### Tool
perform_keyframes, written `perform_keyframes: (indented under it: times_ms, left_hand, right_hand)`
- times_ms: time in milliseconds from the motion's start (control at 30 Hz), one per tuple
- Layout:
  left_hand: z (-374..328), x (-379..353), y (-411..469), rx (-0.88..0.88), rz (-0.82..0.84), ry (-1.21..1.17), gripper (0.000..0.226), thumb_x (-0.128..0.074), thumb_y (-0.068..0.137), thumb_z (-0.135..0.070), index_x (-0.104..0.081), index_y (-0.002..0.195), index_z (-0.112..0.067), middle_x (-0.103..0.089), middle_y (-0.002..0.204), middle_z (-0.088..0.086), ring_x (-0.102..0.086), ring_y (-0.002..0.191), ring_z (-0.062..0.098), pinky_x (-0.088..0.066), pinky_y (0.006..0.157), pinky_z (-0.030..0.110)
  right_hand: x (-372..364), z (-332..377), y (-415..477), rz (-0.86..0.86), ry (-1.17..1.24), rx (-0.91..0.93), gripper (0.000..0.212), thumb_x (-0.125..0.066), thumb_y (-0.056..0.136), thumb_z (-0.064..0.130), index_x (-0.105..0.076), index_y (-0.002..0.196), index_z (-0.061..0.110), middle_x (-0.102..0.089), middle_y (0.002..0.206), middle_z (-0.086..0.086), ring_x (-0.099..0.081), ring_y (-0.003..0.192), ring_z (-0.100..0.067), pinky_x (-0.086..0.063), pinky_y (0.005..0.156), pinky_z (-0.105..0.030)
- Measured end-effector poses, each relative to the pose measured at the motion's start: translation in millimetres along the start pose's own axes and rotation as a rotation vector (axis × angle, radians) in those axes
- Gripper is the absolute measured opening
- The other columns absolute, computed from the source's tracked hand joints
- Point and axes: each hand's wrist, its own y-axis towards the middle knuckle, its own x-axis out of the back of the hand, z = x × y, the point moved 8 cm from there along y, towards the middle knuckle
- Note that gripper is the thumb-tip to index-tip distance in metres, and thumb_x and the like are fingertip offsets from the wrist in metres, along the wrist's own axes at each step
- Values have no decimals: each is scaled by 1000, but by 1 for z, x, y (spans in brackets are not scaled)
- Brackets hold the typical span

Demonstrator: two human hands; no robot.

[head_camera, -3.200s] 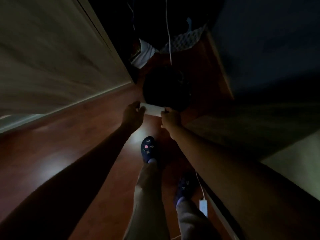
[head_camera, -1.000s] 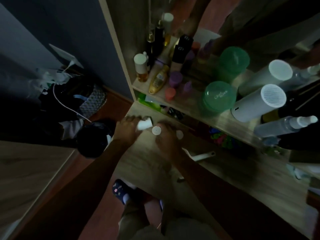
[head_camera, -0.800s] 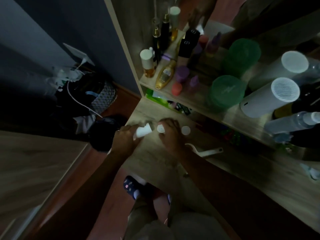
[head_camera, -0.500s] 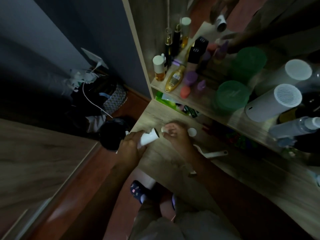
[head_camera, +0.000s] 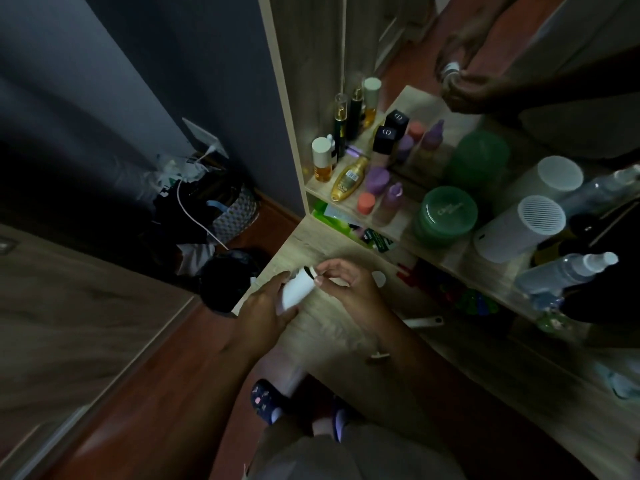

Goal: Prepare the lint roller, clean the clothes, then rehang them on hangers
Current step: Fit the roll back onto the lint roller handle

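A white lint roller refill roll point(head_camera: 296, 291) is held tilted above the wooden vanity top point(head_camera: 332, 327). My left hand point(head_camera: 263, 313) wraps around its lower end. My right hand point(head_camera: 346, 284) pinches the roll's upper, dark-rimmed end with fingertips. The white lint roller handle point(head_camera: 424, 321) lies on the vanity top to the right of my right arm. A small white round cap point(head_camera: 379, 278) rests just past my right hand. No clothes or hangers can be made out in this dim view.
A shelf point(head_camera: 391, 223) holds several bottles, green jars point(head_camera: 446, 213) and a white cylinder point(head_camera: 519, 228); a mirror behind reflects my hands. A black bin point(head_camera: 225, 278) stands on the red floor by the vanity corner, with bags and a cable point(head_camera: 194, 216) behind.
I turned from the bin to the vanity. Within the last second my left hand lifted the roll and my right hand moved onto its upper end.
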Motion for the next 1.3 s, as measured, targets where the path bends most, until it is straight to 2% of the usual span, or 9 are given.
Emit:
perform_keyframes:
  times_ms: [233,433,500,667,833,933,1033,1167,1300]
  left_hand:
    - [-5,-4,-3,18,20,-69,83,-81,81,-23,-36,151,-20,-69,119,6,-64,106,27,-46,76,32]
    - [-3,-6,-4,41,20,-145,86,-79,83,-22,-30,153,-25,-68,116,1,-64,101,20,-48,76,33]
    - [-4,-6,-5,39,28,-156,85,-79,84,-23,-29,153,-28,-65,111,-6,-63,100,18,-49,76,32]
    - [-2,-5,-5,82,31,-158,94,-81,82,-29,-21,153,-43,-62,101,-10,-59,89,9,-40,69,9]
    - [-5,-6,-4,56,81,-148,95,-75,87,-36,-10,154,-50,-62,75,-15,-60,70,-1,-41,58,12]
    - [-6,-11,-3,39,102,-154,91,-72,90,-35,-8,150,-60,-68,93,-3,-63,81,7,-49,68,20]
    - [-6,-20,0,31,150,-153,81,-69,91,-37,-15,146,-61,-66,113,2,-63,92,22,-54,79,35]
    - [-12,-24,7,32,132,-189,75,-72,89,-32,-25,146,-43,-64,105,4,-63,82,18,-53,66,28]
    - [-12,-22,12,88,78,-369,69,-77,84,-26,-34,137,-38,-62,108,2,-67,83,21,-61,65,41]
  right_hand:
    - [1,5,6,49,-40,0,18,-78,84,17,-73,101,21,-75,105,1,-70,104,-16,-58,93,-45]
    - [0,8,6,75,-59,7,22,-78,83,16,-73,94,34,-75,103,3,-69,103,-16,-57,93,-46]
    - [-1,7,5,83,-60,3,20,-77,84,15,-74,96,31,-75,104,3,-69,104,-14,-57,93,-41]
    - [-8,3,1,108,-16,-4,22,-73,90,14,-72,112,9,-74,111,4,-67,110,-8,-53,88,-22]
    - [-17,0,-6,159,-11,27,33,-62,97,9,-66,130,11,-67,130,3,-61,124,-7,-48,102,-22]
    - [-20,-7,-5,179,18,-17,39,-60,96,7,-61,135,16,-64,134,3,-58,127,-7,-47,105,-26]
    - [-10,-27,1,141,145,-187,45,-59,94,3,-56,134,24,-64,130,6,-60,122,-9,-51,101,-32]
    - [42,-54,14,-123,-337,-192,34,-56,95,3,-62,127,14,-66,127,-3,-61,119,-17,-51,103,-40]
    - [79,-74,20,-236,-663,-165,34,-60,91,4,-65,124,10,-63,130,-13,-58,122,-25,-44,100,-27]
